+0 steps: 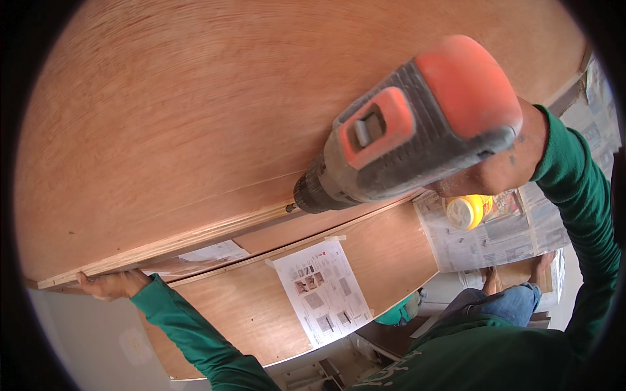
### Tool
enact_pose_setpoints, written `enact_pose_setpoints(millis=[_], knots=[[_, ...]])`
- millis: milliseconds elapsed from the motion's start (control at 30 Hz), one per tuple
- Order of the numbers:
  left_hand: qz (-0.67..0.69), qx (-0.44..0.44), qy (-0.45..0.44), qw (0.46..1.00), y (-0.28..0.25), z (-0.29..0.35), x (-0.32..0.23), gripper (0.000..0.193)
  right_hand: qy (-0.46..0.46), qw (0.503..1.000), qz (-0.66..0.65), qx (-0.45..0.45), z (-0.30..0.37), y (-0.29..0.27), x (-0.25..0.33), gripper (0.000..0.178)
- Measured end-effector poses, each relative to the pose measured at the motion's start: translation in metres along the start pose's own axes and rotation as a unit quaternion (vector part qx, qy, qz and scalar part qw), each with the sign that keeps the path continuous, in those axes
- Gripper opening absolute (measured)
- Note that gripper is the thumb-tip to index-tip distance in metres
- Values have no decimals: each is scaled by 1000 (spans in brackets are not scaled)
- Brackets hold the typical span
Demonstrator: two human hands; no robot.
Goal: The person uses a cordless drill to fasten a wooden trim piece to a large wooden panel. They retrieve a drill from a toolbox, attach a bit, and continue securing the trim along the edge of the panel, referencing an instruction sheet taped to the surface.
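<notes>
My right hand (pixel 499 166) is wrapped round the grip of an orange and black cordless drill (pixel 391 156); the drill's body hides most of the fingers. Its chuck points left and down, with the bit at the layered edge of a large plywood panel (pixel 182 117). Whether the bit is in the wood, I cannot tell. At the panel's lower left corner, my left hand (pixel 111 285) grips the edge, its fingers partly hidden. Just below lies a narrower plywood board (pixel 241 313), with a printed sheet (pixel 323 290) taped to it.
A yellow bottle with a white cap (pixel 462 213) lies at the right on newspaper-covered surface (pixel 502 234). More paper (pixel 212 253) shows in the gap between the panel and the board. Below the board, a green piece of clothing (pixel 396 314) of another person is partly visible.
</notes>
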State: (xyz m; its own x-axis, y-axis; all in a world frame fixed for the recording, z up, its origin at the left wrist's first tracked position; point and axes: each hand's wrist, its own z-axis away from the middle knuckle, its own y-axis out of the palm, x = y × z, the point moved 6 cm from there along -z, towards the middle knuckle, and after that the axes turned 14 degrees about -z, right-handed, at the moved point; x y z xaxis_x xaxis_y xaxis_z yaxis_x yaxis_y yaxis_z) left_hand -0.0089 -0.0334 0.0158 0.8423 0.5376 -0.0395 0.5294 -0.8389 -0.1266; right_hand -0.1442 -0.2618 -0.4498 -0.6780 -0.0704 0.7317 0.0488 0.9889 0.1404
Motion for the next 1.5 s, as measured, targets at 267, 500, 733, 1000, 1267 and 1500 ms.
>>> enact_pose_setpoints(millis=[267, 500, 733, 1000, 1267, 1500], knots=[[0, -15, -6, 1000, 5, 5, -3, 55, -84, 989, 114, 39, 5, 2, 9, 34], [28, 10, -11, 999, 4, -3, 5, 55, -1, 1000, -5, 16, 2, 2, 5, 31], [-15, 44, 44, 998, -1, -8, 2, 59, -80, 996, 39, -11, 0, 5, -7, 36], [20, 68, 19, 997, 4, -6, 3, 57, -158, 978, 86, -109, 25, 16, -6, 37], [44, 69, -18, 997, 8, -2, 6, 52, 16, 997, -73, -16, 5, 15, 17, 36], [42, 57, 5, 997, 4, -8, 4, 53, -46, 995, -87, -15, 20, 48, -8, 28]])
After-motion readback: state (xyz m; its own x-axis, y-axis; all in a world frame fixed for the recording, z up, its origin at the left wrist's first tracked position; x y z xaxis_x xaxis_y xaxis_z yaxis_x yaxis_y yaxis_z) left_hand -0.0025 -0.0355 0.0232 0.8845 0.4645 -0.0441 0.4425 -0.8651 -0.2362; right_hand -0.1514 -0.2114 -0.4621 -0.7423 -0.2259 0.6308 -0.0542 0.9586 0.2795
